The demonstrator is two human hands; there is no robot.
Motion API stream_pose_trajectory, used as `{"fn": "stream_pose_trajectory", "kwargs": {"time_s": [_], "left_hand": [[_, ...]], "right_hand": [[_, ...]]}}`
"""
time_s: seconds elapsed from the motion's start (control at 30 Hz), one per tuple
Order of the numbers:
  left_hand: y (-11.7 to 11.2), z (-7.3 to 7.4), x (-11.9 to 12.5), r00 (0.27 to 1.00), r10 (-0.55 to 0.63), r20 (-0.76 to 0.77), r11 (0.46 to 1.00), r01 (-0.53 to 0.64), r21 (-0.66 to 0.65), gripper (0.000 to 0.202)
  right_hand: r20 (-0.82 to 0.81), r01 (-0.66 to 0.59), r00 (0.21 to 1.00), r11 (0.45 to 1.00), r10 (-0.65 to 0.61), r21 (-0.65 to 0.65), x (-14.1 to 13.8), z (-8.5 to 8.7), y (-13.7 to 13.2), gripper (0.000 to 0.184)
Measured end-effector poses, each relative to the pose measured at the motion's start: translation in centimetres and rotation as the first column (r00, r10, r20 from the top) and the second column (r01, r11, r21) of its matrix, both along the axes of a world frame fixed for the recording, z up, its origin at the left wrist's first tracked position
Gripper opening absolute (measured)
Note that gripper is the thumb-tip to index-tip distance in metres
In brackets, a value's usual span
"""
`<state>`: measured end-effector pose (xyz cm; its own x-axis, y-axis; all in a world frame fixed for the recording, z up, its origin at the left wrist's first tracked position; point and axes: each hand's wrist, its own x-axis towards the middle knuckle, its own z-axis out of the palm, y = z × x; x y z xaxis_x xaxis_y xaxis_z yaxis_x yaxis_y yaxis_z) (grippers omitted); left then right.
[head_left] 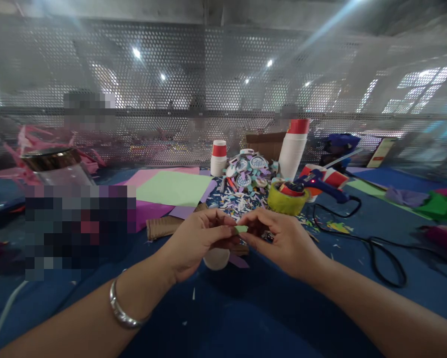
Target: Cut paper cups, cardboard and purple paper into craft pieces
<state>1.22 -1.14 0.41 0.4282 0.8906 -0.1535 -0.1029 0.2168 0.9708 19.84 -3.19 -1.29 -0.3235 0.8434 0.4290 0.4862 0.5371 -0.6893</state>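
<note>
A small light-green piece of paper (241, 229) is pinched between the thumb and fingers of my left hand (199, 238). My right hand (283, 241) meets it from the other side, thumb and fingertips closed at the paper's right end. Just below my left fingers is a white paper cup (216, 260), partly hidden by that hand. A purple paper strip (240, 262) lies beside the cup. Behind my hands, paper scraps (238, 203) spread in front of a heap of round white pieces with blue grid patterns (244, 171).
A glue gun (322, 185) rests by a yellow tape roll (288, 200), its black cable (386, 253) looping across the blue table at right. Stacked paper cups (292, 151) stand behind. Green paper sheets (174, 188) and corrugated cardboard (164, 227) lie left; a lidded jar (55, 164) stands further left.
</note>
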Motion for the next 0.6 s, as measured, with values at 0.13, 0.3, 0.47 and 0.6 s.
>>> {"fn": "stream_pose_trajectory", "kwargs": {"time_s": [0.13,0.3,0.47,0.6], "left_hand": [[-0.18,0.13,0.08,1.0,0.022,-0.007,0.999,-0.022,0.035,0.013],[-0.16,0.02,-0.05,0.999,0.034,0.013,0.994,-0.035,0.101,0.011],[0.05,-0.02,-0.22,0.995,0.05,-0.084,0.936,-0.017,0.352,0.007],[-0.04,-0.08,-0.11,0.993,0.048,-0.104,0.908,0.0,0.418,0.006]], "right_hand": [[-0.026,-0.009,1.0,1.0,0.009,-0.004,-0.09,-0.02,0.04,0.008],[-0.089,0.012,0.996,1.0,-0.014,-0.027,-0.15,-0.01,0.02,0.01],[-0.167,0.039,0.984,0.996,-0.052,-0.081,-0.24,0.33,-0.02,0.011],[-0.184,0.046,0.981,0.996,-0.06,-0.08,-0.35,0.45,-0.04,0.009]]}}
